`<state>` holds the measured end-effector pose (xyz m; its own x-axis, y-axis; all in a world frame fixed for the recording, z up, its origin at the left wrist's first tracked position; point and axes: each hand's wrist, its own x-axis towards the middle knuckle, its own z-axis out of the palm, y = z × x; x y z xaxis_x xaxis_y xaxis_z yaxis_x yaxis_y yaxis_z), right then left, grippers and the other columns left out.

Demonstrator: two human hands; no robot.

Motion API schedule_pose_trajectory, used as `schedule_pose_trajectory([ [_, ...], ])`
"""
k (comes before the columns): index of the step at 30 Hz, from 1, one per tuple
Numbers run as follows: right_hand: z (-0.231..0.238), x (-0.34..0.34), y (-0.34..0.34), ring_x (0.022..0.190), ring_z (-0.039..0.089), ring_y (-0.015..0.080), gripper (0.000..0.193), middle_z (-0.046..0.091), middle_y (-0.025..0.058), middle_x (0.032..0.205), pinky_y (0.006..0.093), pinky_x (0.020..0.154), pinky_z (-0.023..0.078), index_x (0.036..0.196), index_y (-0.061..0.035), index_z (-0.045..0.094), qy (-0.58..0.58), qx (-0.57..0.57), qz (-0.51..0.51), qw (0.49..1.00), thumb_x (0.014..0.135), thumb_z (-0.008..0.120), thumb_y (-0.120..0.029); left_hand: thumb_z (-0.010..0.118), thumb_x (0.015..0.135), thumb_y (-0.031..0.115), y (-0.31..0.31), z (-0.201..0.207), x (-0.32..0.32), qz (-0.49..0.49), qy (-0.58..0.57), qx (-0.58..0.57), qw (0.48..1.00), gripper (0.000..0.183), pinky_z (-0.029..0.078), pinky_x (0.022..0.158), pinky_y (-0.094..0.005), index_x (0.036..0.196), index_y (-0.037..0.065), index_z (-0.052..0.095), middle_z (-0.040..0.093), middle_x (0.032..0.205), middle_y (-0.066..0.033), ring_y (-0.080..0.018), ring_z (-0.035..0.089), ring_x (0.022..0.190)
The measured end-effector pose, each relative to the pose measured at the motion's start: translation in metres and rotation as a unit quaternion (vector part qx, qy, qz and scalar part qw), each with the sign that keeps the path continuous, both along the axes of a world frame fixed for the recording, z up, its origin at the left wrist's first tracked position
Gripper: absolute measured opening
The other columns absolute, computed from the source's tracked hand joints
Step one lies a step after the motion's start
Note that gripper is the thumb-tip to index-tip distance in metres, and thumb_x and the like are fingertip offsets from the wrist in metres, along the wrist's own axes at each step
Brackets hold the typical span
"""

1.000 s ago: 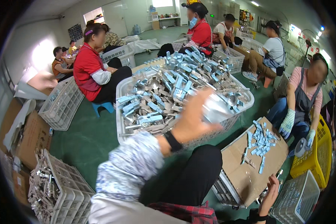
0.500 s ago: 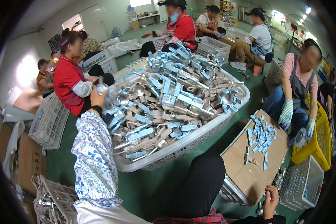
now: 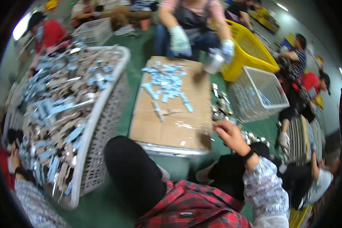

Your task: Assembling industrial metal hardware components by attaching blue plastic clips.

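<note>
At the far left edge, my left hand (image 3: 16, 157) is blurred beside a large white basket (image 3: 123, 60) heaped with metal parts that have light blue and grey-beige handles. Its fingers are mostly hidden, and what they hold, if anything, does not show. My right hand (image 3: 231, 137) hovers near the right edge of a cardboard-topped stand (image 3: 178, 131), thumb apart from loosely bent fingers, with nothing visible in it. On the cardboard lies a loose pile of light blue handle pieces (image 3: 167, 81), with a grey-beige piece (image 3: 170, 112) near it.
Across the stand, a gloved person (image 3: 180, 40) holds a shiny round metal thing (image 3: 213, 62). A yellow basket (image 3: 250, 45) and a white crate (image 3: 243, 95) with blue pieces stand to the right. Shiny metal parts (image 3: 222, 104) lie on the green floor by the stand. Other people sit around.
The view has swung right, bringing the stand to the middle and the basket to the left. My left hand, earlier at a shiny metal cup-shaped part, is now at the left edge.
</note>
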<state>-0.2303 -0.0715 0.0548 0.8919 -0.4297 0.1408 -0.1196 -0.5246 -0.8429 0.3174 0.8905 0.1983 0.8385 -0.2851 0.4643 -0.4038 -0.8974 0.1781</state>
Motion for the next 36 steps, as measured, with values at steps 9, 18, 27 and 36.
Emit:
schedule_pose_trajectory([
  [9, 0.026, 0.023, -0.072, 0.122, 0.051, 0.0201, 0.064, 0.052, 0.0120, 0.136, 0.0309, 0.098, 0.043, 0.141, 0.0008, 0.044, -0.094, 0.248, -0.231, 0.936, 0.097, 0.060, -0.042, 0.052, 0.102, 0.027, -0.382, -0.001, -0.013, -0.190, 0.079, -0.325, 0.923, 0.047, 0.035, 0.110, -0.0329, 0.142, 0.003, 0.048, 0.050, 0.144, -0.0101, -0.0202, 0.048, 0.131],
  [18, 0.021, 0.065, -0.122, 0.116, 0.055, 0.0235, 0.045, 0.057, 0.0160, 0.128, 0.0339, 0.101, 0.041, 0.114, 0.0032, 0.066, -0.107, 0.115, -0.132, 0.979, 0.090, 0.069, -0.035, 0.064, 0.086, 0.013, -0.744, -0.049, -0.334, -0.514, 0.349, -0.182, 0.762, 0.027, 0.041, 0.105, -0.0412, 0.111, 0.003, 0.068, 0.055, 0.135, -0.0164, -0.0289, 0.056, 0.122],
  [27, 0.024, 0.042, -0.102, 0.099, 0.054, 0.0124, 0.028, 0.065, 0.0057, 0.101, 0.0293, 0.093, 0.039, 0.096, -0.0031, 0.069, -0.093, 0.345, -0.110, 0.928, 0.093, 0.067, -0.031, 0.054, 0.095, 0.001, -0.801, -0.161, -0.350, -0.416, 0.507, -0.238, 0.717, 0.024, 0.045, 0.098, -0.0287, 0.118, -0.003, 0.062, 0.065, 0.117, -0.0085, -0.0166, 0.061, 0.111],
  [36, -0.014, 0.019, -0.036, 0.093, 0.056, 0.0100, 0.026, 0.065, 0.0004, 0.099, 0.0254, 0.087, 0.042, 0.106, -0.0011, 0.064, -0.045, 0.356, -0.168, 0.918, 0.097, 0.062, -0.025, 0.058, 0.089, -0.002, -0.798, -0.152, -0.363, -0.501, 0.374, -0.190, 0.757, 0.015, 0.052, 0.082, -0.0319, 0.102, -0.003, 0.067, 0.068, 0.098, -0.0132, -0.0237, 0.067, 0.091],
])
